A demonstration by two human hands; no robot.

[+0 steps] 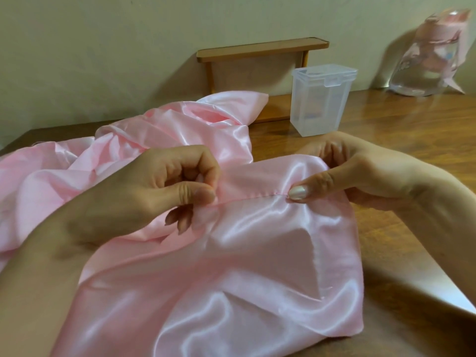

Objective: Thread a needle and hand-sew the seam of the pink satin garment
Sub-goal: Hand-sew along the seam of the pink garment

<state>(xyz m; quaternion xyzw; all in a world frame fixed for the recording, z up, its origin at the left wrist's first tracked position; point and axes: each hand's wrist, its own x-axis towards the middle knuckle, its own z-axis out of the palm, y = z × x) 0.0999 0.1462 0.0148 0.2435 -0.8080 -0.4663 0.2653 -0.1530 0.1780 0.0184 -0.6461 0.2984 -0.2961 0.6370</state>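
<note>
Stretching the seam (253,195) of the pink satin garment (244,266) level between us, we pinch it at each end, left hand (164,186) and right hand (347,173) alike with thumb against curled fingers. The cloth lies heaped on the bench (386,130). We see no needle; likely we're lining up the seam, and the next stitch needs it kept taut.

Pinches glossy pink satin garment (257,253) at mid-frame with both bare hands: left hand (167,184) centre-left, fingers curled, thumb against forefinger; right hand (360,171) centre-right, thumb pressed on the fold.
</note>
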